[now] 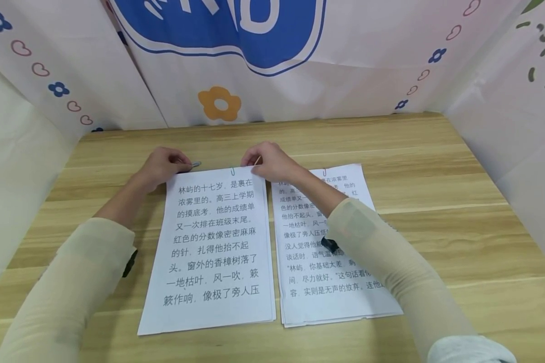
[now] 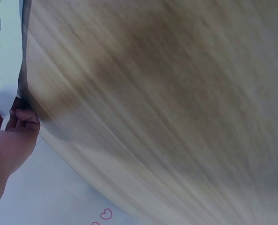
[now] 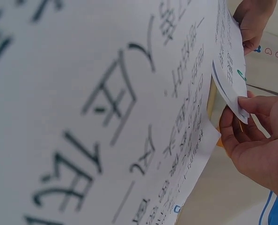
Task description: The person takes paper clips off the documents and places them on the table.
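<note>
A stack of printed sheets [image 1: 215, 242] lies on the table, with a green paper clip [image 1: 232, 172] on its top edge. My left hand [image 1: 165, 164] grips the stack's top-left corner with curled fingers. Beside its fingertips shows a small grey object [image 1: 196, 164], too small to identify. At the top-right corner my right hand [image 1: 270, 161] pinches the sheets between thumb and fingers; in the right wrist view this corner [image 3: 230, 98] is lifted and bent. A thin pale piece [image 1: 257, 160] shows at the right fingers; its kind is unclear.
A second printed stack [image 1: 300, 282] lies just to the right, partly beneath the right forearm, with a paper clip [image 1: 324, 172] on its top edge. The wooden table [image 1: 436, 212] meets a printed cloth backdrop [image 1: 322, 91] at the back.
</note>
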